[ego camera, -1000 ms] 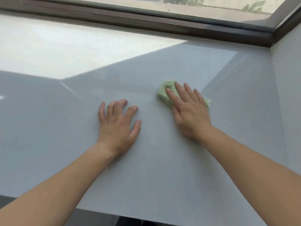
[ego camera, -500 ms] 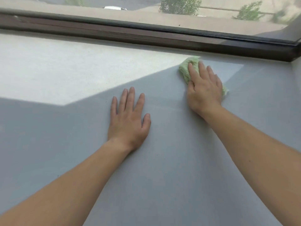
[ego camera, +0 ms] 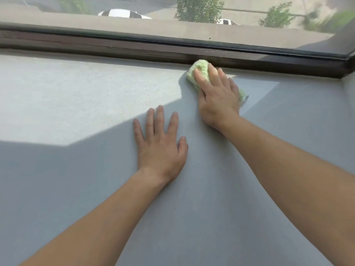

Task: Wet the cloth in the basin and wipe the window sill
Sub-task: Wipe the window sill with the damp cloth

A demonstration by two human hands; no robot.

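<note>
A light green cloth [ego camera: 200, 71] lies bunched on the wide grey window sill [ego camera: 76, 179], right against the dark window frame. My right hand [ego camera: 217, 96] presses flat on top of the cloth, fingers pointing at the frame, and covers most of it. A corner of the cloth shows to the right of that hand. Flat on the sill, nearer to me and to the left, rests my left hand [ego camera: 160, 146], fingers spread and holding nothing. No basin is in view.
The dark brown window frame [ego camera: 134, 48] runs along the sill's far edge and turns a corner at the far right [ego camera: 345, 68]. Sunlight falls on the sill's left part. Outside the glass are trees and parked cars.
My right hand has pushed the cloth away from me across the sill, from the middle up to the window frame. My left hand stays flat on the sill; the camera has tilted up.
</note>
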